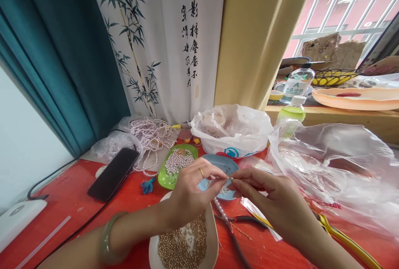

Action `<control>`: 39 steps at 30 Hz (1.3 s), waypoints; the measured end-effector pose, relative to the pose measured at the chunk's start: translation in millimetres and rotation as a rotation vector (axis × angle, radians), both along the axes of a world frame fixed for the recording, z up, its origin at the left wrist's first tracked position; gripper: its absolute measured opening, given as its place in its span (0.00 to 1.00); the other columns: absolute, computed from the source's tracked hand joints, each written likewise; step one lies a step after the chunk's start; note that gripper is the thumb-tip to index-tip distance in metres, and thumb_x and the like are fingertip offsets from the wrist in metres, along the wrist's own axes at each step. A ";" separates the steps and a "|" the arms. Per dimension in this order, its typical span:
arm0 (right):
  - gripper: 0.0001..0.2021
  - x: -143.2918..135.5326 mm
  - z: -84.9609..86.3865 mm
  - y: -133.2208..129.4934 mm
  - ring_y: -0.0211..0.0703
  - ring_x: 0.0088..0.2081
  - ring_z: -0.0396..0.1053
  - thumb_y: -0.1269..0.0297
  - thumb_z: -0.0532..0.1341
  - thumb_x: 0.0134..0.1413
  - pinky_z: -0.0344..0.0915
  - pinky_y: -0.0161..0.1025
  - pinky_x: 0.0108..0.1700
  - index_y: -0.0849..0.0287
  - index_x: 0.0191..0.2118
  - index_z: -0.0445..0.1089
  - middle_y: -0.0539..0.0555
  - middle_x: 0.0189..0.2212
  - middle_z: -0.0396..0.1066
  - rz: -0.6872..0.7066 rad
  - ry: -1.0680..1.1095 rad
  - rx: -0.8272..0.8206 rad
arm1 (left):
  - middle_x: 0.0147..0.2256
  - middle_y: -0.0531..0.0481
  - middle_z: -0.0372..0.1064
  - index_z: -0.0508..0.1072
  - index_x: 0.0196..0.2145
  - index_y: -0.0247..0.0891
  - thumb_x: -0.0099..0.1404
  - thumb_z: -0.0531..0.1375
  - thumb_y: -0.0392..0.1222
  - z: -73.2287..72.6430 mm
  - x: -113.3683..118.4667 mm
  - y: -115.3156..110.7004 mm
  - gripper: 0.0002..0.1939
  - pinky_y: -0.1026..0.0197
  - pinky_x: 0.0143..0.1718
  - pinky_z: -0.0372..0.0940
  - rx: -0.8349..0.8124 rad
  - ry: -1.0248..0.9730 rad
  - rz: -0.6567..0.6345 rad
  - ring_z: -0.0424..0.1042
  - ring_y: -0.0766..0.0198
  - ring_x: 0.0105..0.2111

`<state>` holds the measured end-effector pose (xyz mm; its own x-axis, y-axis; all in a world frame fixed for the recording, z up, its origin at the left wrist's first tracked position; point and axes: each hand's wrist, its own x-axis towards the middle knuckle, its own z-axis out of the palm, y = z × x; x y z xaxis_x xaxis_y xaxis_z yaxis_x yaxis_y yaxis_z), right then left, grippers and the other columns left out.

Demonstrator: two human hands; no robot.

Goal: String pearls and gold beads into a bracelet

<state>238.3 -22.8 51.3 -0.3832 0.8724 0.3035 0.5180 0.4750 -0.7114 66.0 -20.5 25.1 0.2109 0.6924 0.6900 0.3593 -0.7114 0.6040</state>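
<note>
My left hand (196,184), with a ring and a bangle, is closed in a pinch. Its fingertips meet those of my right hand (269,190), also pinched. A tiny pale thing (230,178) shows between them, too small to name. Below the hands sits a blue plate (229,194) with thin metal pieces. Under my left wrist is a white tray (214,235) of gold beads (177,248). Behind my left hand, a green dish (165,177) holds pearly beads (178,160). A short strand of pearly beads (220,209) lies below the fingertips, beside dark-handled pliers (238,248).
A black phone (114,174) and heaped bead strings (149,134) are at the left. A white plastic bag (249,140) stands at the back. More clear plastic (339,157) spreads at the right, near yellow-handled pliers (343,235). Bottles (293,111) stand by the window.
</note>
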 end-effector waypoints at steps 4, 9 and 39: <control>0.08 -0.2 -0.4 -0.2 0.36 0.26 0.70 0.62 0.54 0.52 0.65 0.32 0.27 0.55 0.31 0.70 0.48 0.23 0.73 -0.018 -0.019 0.025 | 0.26 0.50 0.69 0.71 0.30 0.37 0.56 0.58 0.32 2.1 0.6 -0.7 0.04 0.60 0.31 0.63 0.027 0.002 -0.005 0.66 0.66 0.29; 0.08 -2.0 1.1 -0.5 0.36 0.25 0.70 0.62 0.54 0.52 0.65 0.32 0.27 0.55 0.31 0.70 0.48 0.22 0.73 -0.024 -0.025 0.031 | 0.26 0.51 0.69 0.71 0.30 0.36 0.56 0.58 0.32 4.0 1.3 -2.1 0.04 0.61 0.30 0.63 0.045 -0.005 -0.008 0.66 0.66 0.28; 0.11 -1.9 -0.5 7.6 0.32 0.23 0.67 0.57 0.58 0.48 0.66 0.30 0.27 0.61 0.26 0.70 0.51 0.22 0.71 0.089 0.418 -0.486 | 0.23 0.52 0.67 0.74 0.30 0.40 0.56 0.58 0.36 8.8 -4.5 0.0 0.05 0.62 0.28 0.62 -0.045 0.152 0.057 0.63 0.65 0.27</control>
